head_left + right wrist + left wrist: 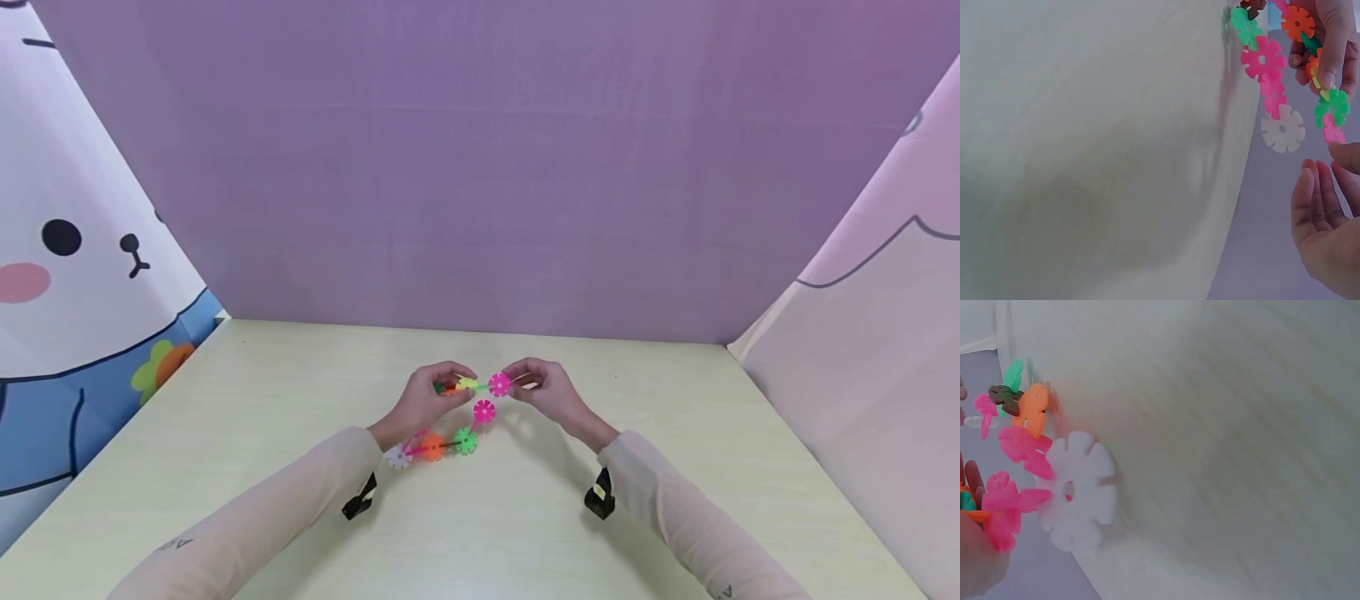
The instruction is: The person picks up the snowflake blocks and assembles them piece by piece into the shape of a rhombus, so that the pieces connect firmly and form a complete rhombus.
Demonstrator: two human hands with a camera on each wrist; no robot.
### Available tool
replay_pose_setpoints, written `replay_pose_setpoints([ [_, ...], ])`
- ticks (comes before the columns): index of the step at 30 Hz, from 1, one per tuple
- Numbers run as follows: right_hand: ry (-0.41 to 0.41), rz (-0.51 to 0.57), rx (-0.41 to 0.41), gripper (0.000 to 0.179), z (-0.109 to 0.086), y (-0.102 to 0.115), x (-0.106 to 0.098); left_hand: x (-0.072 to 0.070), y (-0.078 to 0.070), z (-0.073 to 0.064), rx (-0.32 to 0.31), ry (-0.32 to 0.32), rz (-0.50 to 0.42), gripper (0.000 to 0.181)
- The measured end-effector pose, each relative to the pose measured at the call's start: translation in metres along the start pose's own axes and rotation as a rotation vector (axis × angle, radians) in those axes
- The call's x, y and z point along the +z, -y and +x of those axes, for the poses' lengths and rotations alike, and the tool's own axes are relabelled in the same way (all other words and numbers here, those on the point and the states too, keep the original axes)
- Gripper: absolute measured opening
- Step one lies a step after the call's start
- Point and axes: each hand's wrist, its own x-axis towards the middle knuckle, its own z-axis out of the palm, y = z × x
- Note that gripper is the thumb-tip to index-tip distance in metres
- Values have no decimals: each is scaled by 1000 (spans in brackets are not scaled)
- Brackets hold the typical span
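A chain of interlocking notched plastic flower discs curves between my hands. My left hand (427,396) grips its upper stretch, around orange and green discs, with a yellow disc (467,384) at the fingertips. Past that, a green disc (1332,107) leads to a pink disc (499,384), which my right hand (551,392) pinches at its edge between thumb and fingers. The lower stretch hangs close over the table, with a white disc (1080,490), an orange disc (432,447), a green disc (466,441) and a pink disc (483,412). Another white disc (1282,129) ends this stretch, near the right hand.
The pale wooden table (480,533) extends around both forearms. A purple panel (480,167) stands behind it, with printed cloth walls at left (82,317) and right (862,358). Black wrist straps (600,496) show below the sleeves.
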Motion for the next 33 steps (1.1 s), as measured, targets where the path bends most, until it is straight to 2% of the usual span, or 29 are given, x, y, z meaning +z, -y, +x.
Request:
replay_pose_setpoints([
  [4, -7, 40, 58, 28, -2, -6, 5, -2, -4, -3, -5, 5, -8, 23],
  [10, -3, 130, 130, 34, -6, -14, 13, -5, -26, -13, 3, 10, -10, 23],
  [12, 3, 156, 148, 35, -7, -15, 16, -6, -28, -14, 8, 4, -12, 22],
  [20, 49, 217, 170, 35, -6, -18, 26, -2, 1, -2, 19, -20, -35, 24],
  [28, 4, 257, 181, 33, -6, -18, 28, 0, 3, 0, -14, -71, -22, 21],
  [33, -40, 288, 171, 32, -7, -16, 29, 1, 3, 1, -9, -102, -17, 22],
])
